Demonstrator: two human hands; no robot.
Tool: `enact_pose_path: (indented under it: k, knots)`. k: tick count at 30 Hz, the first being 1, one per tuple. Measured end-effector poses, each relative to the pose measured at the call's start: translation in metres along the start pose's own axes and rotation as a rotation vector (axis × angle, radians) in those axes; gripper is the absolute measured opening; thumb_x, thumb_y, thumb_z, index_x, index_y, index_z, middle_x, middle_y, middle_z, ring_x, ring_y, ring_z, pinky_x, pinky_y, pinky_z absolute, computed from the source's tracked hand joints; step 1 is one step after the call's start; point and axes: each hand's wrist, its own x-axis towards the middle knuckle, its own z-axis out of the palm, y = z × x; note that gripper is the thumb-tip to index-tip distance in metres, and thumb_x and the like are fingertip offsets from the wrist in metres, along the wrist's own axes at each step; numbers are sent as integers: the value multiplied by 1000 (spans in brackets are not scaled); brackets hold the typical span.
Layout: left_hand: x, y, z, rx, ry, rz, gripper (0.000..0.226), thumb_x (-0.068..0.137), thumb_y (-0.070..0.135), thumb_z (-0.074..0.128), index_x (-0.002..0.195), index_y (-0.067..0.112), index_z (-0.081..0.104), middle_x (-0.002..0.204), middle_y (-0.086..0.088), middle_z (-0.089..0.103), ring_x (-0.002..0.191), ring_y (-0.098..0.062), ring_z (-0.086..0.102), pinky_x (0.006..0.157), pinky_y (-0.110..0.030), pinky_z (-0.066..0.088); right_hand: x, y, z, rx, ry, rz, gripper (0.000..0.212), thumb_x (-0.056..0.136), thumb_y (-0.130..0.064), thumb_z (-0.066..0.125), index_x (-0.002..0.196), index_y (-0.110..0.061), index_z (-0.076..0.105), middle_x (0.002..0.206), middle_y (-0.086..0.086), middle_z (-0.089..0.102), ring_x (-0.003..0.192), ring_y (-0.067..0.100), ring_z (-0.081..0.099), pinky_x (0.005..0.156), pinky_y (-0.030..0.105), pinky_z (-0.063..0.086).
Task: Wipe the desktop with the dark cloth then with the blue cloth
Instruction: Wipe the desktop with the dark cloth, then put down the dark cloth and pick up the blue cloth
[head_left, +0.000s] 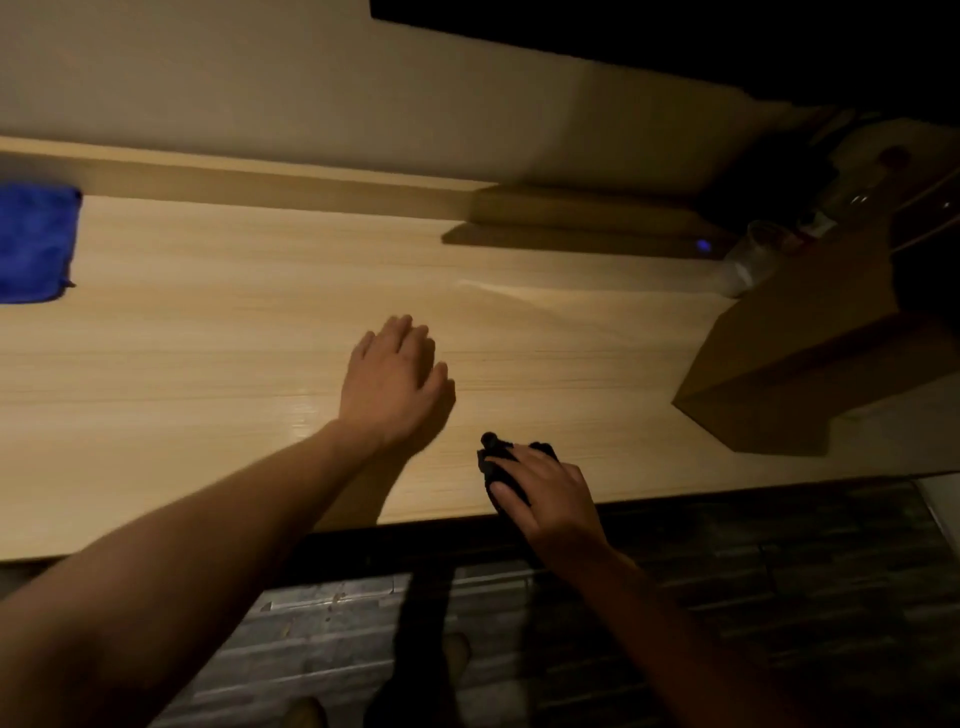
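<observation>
A light wooden desktop (208, 338) runs across the head view. My right hand (553, 496) presses on a bunched dark cloth (496, 462) near the desk's front edge; most of the cloth is hidden under my fingers. My left hand (395, 382) lies flat on the wood in the middle of the desk, palm down, fingers loosely together, holding nothing. It is a short way up and left of the dark cloth. A folded blue cloth (34, 241) rests at the far left of the desk, partly cut off by the frame.
A brown cardboard box (789, 364) stands on the right end of the desk. Behind it are a clear plastic cup (748, 260) and dark clutter. A low wooden ledge (582, 218) lies along the wall at the back. Dark tiled floor (779, 571) lies below the front edge.
</observation>
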Motion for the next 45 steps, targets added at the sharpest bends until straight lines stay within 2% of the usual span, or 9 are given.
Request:
enact_pose_path:
  k: [4, 9, 12, 17, 23, 29, 34, 39, 45]
  knots:
    - [-56, 30, -26, -814, -160, -380, 55, 102, 54, 52, 114, 6, 74, 121, -17, 76, 112, -31, 70, 92, -38, 51, 16, -38, -22, -119, -7, -97, 62, 104, -60, 21, 153, -36, 49, 161, -11, 45, 152, 11, 32, 111, 37, 29]
    - [-81, 37, -83, -1920, -299, -771, 45, 99, 32, 59, 127, 0, 74, 121, -19, 76, 99, -26, 77, 81, -34, 64, 58, -108, -44, -173, -16, -248, 65, 105, -60, 21, 164, -34, 17, 170, -9, 30, 157, 14, 23, 119, 41, 28]
    - [-82, 20, -114, -2029, -177, -817, 46, 94, 18, 62, 135, -1, 68, 131, -25, 72, 107, -33, 76, 92, -40, 63, 81, -147, -52, -156, -52, -307, 79, 103, -63, 32, 166, -28, 3, 173, -3, 20, 160, 14, 13, 126, 45, 18]
    - [-72, -22, -153, -2004, 17, -875, 37, 104, 7, 55, 139, -1, 62, 115, -28, 76, 96, -38, 78, 68, -43, 67, 116, -205, -63, -2, -84, -443, 84, 100, -65, 40, 166, -34, 0, 175, -17, -1, 158, 0, -11, 127, 42, 9]
    - [-60, -89, -199, -2095, 63, -801, 37, 107, 8, 52, 144, 6, 61, 132, -28, 71, 112, -41, 75, 85, -51, 66, 159, -254, -28, 668, 62, 158, 62, 103, -56, 54, 156, -28, 39, 161, -6, 42, 140, 12, 45, 112, 36, 43]
    - [-19, -191, -238, -2038, -3, -769, 37, 108, 10, 53, 145, 6, 60, 136, -26, 70, 129, -42, 66, 102, -53, 55, 220, -328, 11, 1119, -79, 341, 23, 108, -30, 57, 119, -18, 72, 113, 4, 79, 106, 22, 75, 99, 51, 58]
    - [41, -262, -272, -1617, 1, -699, 24, 110, 19, 57, 131, 15, 67, 122, -15, 78, 113, -31, 75, 89, -44, 61, 299, -384, 25, 967, 147, 321, 16, 110, -26, 54, 121, -22, 64, 111, 2, 75, 85, 7, 74, 65, 21, 59]
    - [88, -342, -297, -625, 191, -508, 43, 109, 24, 57, 150, 11, 55, 137, -10, 67, 126, -30, 63, 99, -41, 53, 361, -388, 45, 514, 122, 417, 55, 107, -41, 54, 154, -14, 42, 152, 12, 54, 135, 32, 55, 109, 44, 50]
    - [93, -413, -288, 59, 51, -252, 63, 108, 47, 49, 163, 17, 38, 174, -15, 24, 162, -35, 17, 130, -56, 14, 282, -369, 88, -98, 115, 270, 63, 101, -61, 45, 155, -30, 39, 162, 3, 38, 149, 24, 32, 117, 49, 29]
